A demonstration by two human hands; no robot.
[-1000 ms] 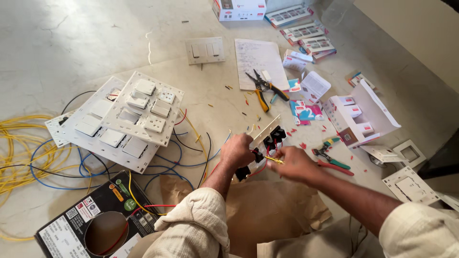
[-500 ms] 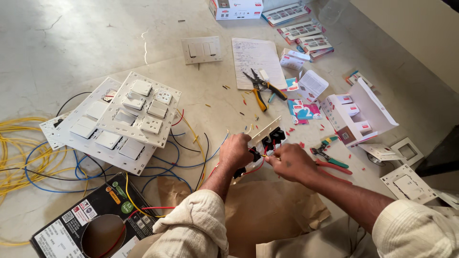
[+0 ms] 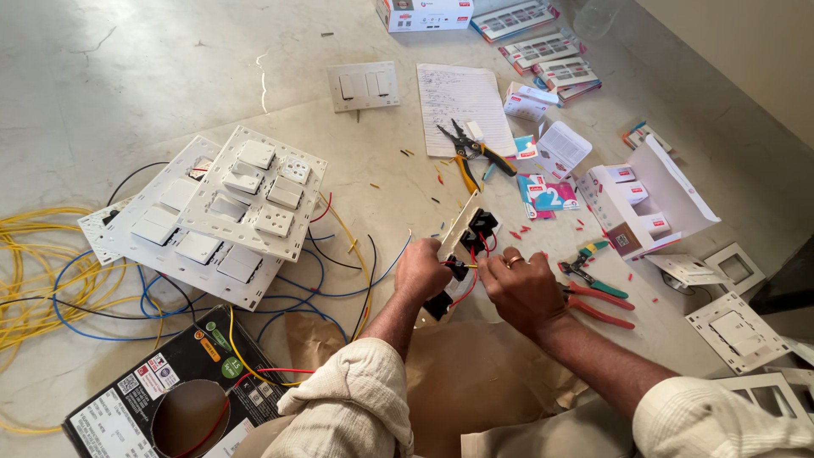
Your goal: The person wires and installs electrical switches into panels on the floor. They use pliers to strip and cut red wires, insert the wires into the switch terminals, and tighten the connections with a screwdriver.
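Note:
I hold a white switch plate [image 3: 459, 227] on edge over the floor, its back fitted with black switch modules [image 3: 479, 226] and red wires [image 3: 469, 282]. My left hand [image 3: 420, 271] grips the plate's near lower end. My right hand [image 3: 521, 288], with a ring on one finger, pinches the red wire at the modules. Both sleeves are cream coloured.
Two stacked white switch plates [image 3: 222, 212] lie at left over yellow wire coils [image 3: 42, 271] and blue wires [image 3: 331, 288]. A black wire box [image 3: 174, 394] sits near left. Pliers [image 3: 471, 153], red-handled cutters [image 3: 598, 301], a paper sheet [image 3: 458, 106], an open carton [image 3: 640, 208] and small plates [image 3: 738, 326] surround me.
The view has shifted slightly. My right hand moved a little closer to the modules on the plate; my left hand keeps its grip.

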